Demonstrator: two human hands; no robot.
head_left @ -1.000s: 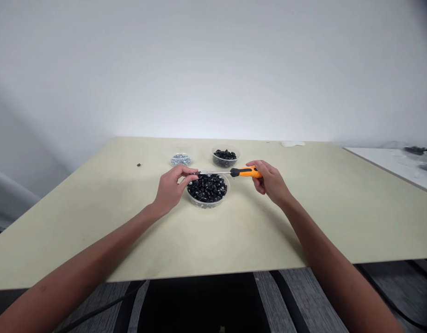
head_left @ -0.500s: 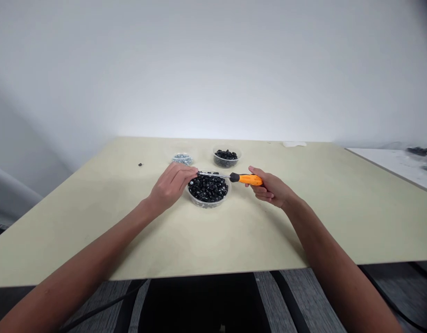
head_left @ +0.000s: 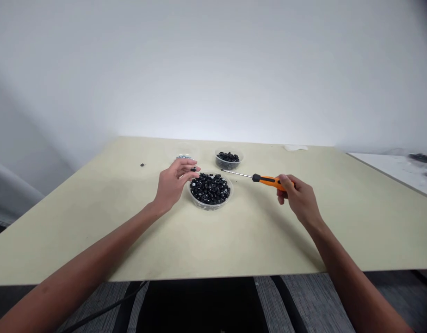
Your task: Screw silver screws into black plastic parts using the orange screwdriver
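Observation:
My right hand (head_left: 300, 196) is closed round the orange and black handle of a screwdriver (head_left: 267, 180), whose thin metal shaft points left over the table. At the upper left rim of the nearest bowl, my left hand (head_left: 173, 182) pinches a small black part (head_left: 193, 169) between thumb and fingers. The screwdriver tip is apart from that part. Just below the fingers stands a clear round bowl (head_left: 210, 207) heaped with small black parts (head_left: 210, 188), some showing a shiny metal spot.
Behind stand a clear bowl of black pieces (head_left: 228, 157) and one of small silvery screws (head_left: 184, 157), partly covered by my left hand. A single black piece (head_left: 142, 164) lies on the table's left. A white item (head_left: 295, 147) lies at the back; a white surface (head_left: 390, 171) adjoins at right.
The screwdriver has drawn back to the right, its tip leaving the part in my left hand. The left fingers have loosened and turned, so the small black part shows.

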